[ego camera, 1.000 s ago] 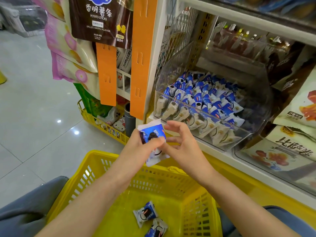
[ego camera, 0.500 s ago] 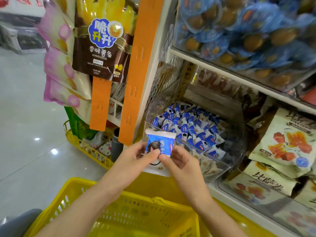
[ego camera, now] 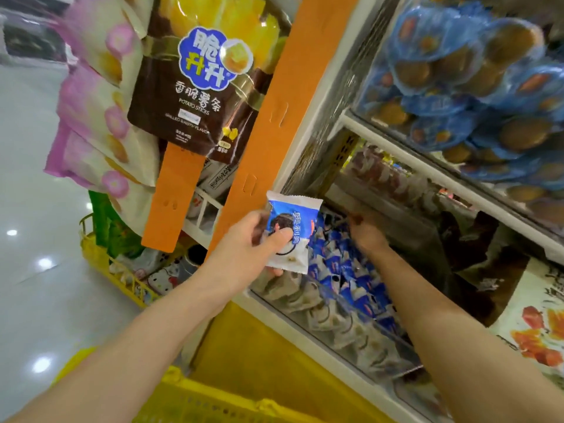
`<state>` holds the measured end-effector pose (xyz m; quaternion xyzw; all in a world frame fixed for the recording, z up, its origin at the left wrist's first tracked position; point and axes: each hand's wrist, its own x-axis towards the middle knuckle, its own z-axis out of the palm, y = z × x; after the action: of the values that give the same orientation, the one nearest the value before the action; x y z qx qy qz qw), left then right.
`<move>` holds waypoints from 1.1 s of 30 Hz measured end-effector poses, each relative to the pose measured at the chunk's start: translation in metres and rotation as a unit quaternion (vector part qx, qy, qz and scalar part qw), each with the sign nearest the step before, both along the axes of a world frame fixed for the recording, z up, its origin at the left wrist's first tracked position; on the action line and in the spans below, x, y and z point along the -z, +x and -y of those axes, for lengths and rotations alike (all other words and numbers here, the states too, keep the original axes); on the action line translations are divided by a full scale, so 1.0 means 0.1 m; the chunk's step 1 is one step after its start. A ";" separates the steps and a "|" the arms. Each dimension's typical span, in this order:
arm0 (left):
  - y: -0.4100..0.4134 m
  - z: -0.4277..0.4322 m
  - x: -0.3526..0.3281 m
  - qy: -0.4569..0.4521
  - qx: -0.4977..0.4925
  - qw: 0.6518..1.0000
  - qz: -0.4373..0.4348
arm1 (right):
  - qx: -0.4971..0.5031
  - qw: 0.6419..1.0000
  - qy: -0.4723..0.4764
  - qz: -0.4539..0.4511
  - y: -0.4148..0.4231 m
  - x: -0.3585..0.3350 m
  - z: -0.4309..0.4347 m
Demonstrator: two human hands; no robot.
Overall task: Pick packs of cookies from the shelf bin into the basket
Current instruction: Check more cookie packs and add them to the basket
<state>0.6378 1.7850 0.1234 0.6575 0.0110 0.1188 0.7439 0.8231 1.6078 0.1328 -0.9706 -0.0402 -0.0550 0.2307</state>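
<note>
Two bare forearms [ego camera: 158, 340], left hand [ego camera: 244, 244] sharp, right hand [ego camera: 364, 235] motion-blurred.

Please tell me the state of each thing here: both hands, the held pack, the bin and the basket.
shelf bin: open on top, holds many packs.
left hand: grips one cookie pack, thumb on its front.
cookie pack: sealed, raised in the left hand.
right hand: inside the shelf bin over the packs; blurred, grasp unclear.
basket: below the arms; only its rim shows.
</note>
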 end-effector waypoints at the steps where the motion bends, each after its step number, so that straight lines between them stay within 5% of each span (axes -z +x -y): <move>1: 0.02 -0.01 -0.01 -0.008 0.003 1.000 0.002 | -0.003 1.000 -0.005 -0.001 0.07 0.05 0.02; 15: 0.13 0.02 0.07 -0.053 -0.002 0.998 0.015 | 0.069 0.995 -0.071 -0.021 0.47 0.15 0.05; 21: 0.00 0.06 0.07 -0.083 -0.020 0.996 0.003 | 0.087 0.988 0.046 0.122 0.10 -0.10 0.03; 25: -0.19 0.10 0.07 -0.120 -0.012 0.993 -0.005 | 0.014 0.963 0.176 0.205 -0.54 -0.25 0.02; 33: -0.64 0.10 0.15 -0.241 0.059 0.968 -0.025 | -0.162 0.939 0.300 -0.038 -1.84 -0.18 -0.09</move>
<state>0.5740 1.7753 0.1081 0.4607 0.0190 0.0518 0.8858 0.6391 1.6165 0.1509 -0.8379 -0.1694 0.0102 0.5187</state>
